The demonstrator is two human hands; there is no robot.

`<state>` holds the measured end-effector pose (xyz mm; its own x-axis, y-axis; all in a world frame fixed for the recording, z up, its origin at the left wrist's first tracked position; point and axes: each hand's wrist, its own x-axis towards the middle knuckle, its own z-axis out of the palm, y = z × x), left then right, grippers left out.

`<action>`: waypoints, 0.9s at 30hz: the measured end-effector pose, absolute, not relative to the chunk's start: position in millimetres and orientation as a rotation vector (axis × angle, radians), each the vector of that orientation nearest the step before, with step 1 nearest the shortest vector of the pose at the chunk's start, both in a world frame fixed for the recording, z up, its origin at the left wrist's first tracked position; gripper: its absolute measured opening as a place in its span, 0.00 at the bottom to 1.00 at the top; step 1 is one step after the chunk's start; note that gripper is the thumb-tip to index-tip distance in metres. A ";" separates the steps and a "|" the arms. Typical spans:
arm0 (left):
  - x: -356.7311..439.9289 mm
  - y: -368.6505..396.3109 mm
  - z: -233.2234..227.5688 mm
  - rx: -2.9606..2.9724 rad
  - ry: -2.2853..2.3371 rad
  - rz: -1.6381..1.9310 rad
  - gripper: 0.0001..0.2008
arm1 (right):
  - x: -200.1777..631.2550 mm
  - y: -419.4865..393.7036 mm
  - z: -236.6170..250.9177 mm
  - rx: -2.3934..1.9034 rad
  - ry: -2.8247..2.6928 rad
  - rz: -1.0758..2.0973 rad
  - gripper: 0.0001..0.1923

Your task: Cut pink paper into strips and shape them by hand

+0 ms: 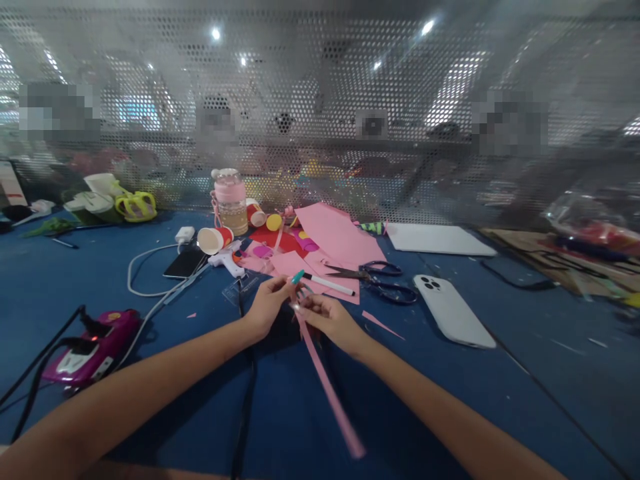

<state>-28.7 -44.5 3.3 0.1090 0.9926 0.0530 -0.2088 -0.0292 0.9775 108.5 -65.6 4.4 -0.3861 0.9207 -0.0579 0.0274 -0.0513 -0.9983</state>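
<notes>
A long, narrow pink paper strip point(327, 387) hangs from my fingers and runs down toward the table's front edge. My left hand point(267, 307) pinches its upper end. Beside it, my right hand point(330, 321) has its fingers closed around the same strip, just below the left fingertips. A small teal tip point(298, 276) shows at my left fingers; whether it is a nail or a separate piece I cannot tell. Right behind the hands lie a white marker point(333, 285) with a dark cap and pink paper sheets point(345, 237). Scissors point(373, 275) with dark blue handles rest partly on the paper.
A white phone point(453, 310) lies right of the scissors. On the left are a purple power strip point(93, 350) with cables, a black phone point(185, 263) and a white glue gun point(229, 260). A paper cup point(215, 240) and pink-lidded bottle point(231, 200) stand near the perforated metal screen point(310, 80).
</notes>
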 end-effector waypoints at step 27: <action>-26.6 -54.8 7.4 1.378 0.906 0.791 0.22 | 119.8 -68.0 3.0 -1.109 -1.842 0.709 0.10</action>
<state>-26.6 -54.8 7.4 0.4577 0.8864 -0.0699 0.0504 0.0526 0.9973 119.8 -68.0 3.0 -0.2459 0.8941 0.3744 0.4123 0.4461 -0.7944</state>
